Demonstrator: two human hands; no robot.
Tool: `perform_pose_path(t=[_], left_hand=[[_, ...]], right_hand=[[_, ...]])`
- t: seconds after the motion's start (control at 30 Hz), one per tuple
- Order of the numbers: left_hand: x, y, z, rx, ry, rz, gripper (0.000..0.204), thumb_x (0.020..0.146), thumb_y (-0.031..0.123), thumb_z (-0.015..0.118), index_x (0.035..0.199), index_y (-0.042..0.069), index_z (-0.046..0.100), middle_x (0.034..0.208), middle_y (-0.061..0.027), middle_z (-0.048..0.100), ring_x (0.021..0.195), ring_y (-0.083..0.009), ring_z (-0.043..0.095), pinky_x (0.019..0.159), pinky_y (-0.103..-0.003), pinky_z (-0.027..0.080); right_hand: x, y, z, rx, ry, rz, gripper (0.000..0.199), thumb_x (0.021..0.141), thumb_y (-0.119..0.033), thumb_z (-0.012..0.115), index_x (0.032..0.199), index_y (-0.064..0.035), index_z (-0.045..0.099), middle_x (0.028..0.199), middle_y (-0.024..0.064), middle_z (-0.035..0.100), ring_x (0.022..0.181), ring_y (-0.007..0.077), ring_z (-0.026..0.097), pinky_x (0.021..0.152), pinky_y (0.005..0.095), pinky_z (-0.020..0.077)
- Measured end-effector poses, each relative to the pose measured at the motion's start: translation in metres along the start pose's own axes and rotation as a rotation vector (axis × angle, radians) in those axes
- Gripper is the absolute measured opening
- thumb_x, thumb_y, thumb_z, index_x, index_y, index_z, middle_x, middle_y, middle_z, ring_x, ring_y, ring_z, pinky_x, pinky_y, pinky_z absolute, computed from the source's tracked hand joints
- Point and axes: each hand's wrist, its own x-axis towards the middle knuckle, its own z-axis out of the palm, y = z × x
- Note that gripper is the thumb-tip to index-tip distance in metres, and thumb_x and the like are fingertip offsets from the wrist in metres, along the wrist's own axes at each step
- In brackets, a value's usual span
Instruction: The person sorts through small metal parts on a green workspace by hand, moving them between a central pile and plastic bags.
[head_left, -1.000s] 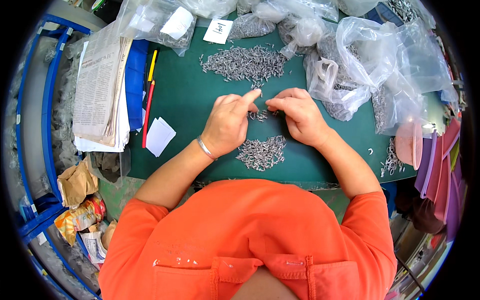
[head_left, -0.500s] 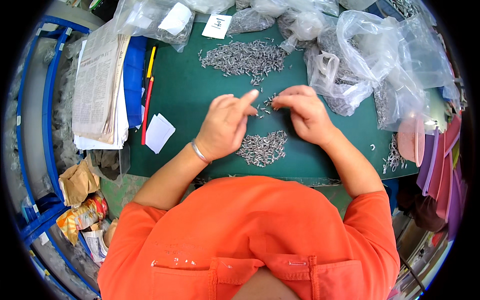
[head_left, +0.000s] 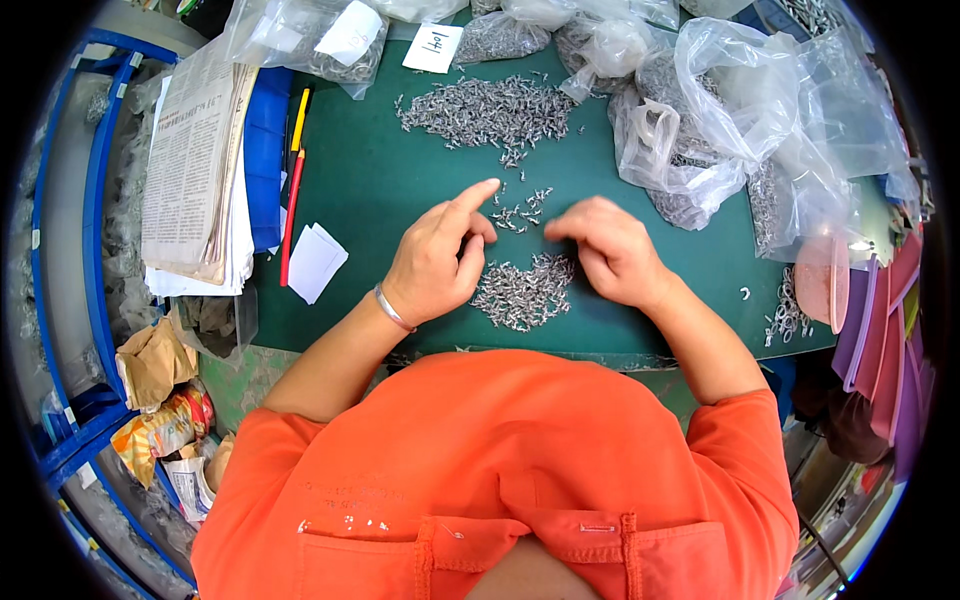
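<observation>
Small silvery metal parts lie on a green table top in three groups. The near pile [head_left: 522, 293] sits closest to my body, between my wrists. A loose cluster of metal parts [head_left: 520, 212] lies between my two hands, and a larger far pile [head_left: 488, 112] spreads beyond it. My left hand [head_left: 435, 255] is just left of the cluster, index finger stretched out, the others loosely bent, nothing visible in it. To the right, my right hand [head_left: 612, 252] is slightly blurred, its fingers bent inward and apart from the thumb; I see nothing held there.
Clear plastic bags of metal parts [head_left: 690, 130] crowd the back right. A white paper label [head_left: 433, 48] lies behind the far pile. At left are newspapers [head_left: 195, 170], a blue bin [head_left: 268, 160], a red pencil [head_left: 292, 220] and white cards [head_left: 318, 263]. A pink scoop-like piece [head_left: 822, 278] stands at right.
Both hands have come nearer to me, the right fingers dropping away from the cluster. More loose parts show between the hands, and the near pile reaches slightly farther up.
</observation>
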Motion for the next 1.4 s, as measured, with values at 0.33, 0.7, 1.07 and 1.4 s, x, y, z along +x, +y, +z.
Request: perform_pose_path(t=[0.33,0.7,1.07,1.4], left_hand=[[0.004,0.002,0.011,0.009,0.095,-0.027,0.071,0.078,-0.012,0.052,0.147,-0.003,0.034,0.128,-0.0171,0.061,0.113,-0.0309,0.060,0.094,-0.037,0.049],[0.023,-0.002,0.017,0.114,0.114,0.054,0.072,0.078,-0.013,0.049,0.147,-0.004,0.033,0.123,-0.0176,0.063,0.114,-0.0341,0.058,0.100,-0.042,0.044],[0.047,-0.008,0.016,0.162,0.164,0.051,0.072,0.077,-0.014,0.048,0.147,-0.004,0.033,0.127,-0.0177,0.063,0.116,-0.0355,0.058,0.103,-0.043,0.042],[0.047,-0.008,0.015,0.184,0.150,0.095,0.070,0.078,-0.014,0.049,0.145,-0.002,0.036,0.121,-0.0146,0.067,0.109,-0.0334,0.062,0.098,-0.043,0.045]], right_hand=[[0.018,-0.004,0.010,-0.016,0.023,-0.014,0.052,0.070,0.014,0.053,0.118,-0.0031,0.062,0.109,0.0155,0.066,0.103,0.0368,0.062,0.091,0.0431,0.0498],[0.046,0.007,0.011,-0.091,0.142,-0.084,0.050,0.072,0.013,0.053,0.118,-0.0030,0.061,0.111,0.0160,0.067,0.104,0.0355,0.062,0.091,0.0427,0.0502],[0.051,0.020,0.005,-0.031,0.038,0.075,0.054,0.074,0.015,0.050,0.124,-0.0025,0.059,0.119,0.0179,0.065,0.111,0.0377,0.060,0.099,0.0435,0.0473],[0.041,0.018,-0.004,-0.010,0.022,0.150,0.055,0.075,0.015,0.049,0.127,-0.0019,0.058,0.114,0.0175,0.066,0.110,0.0370,0.059,0.096,0.0422,0.0491]])
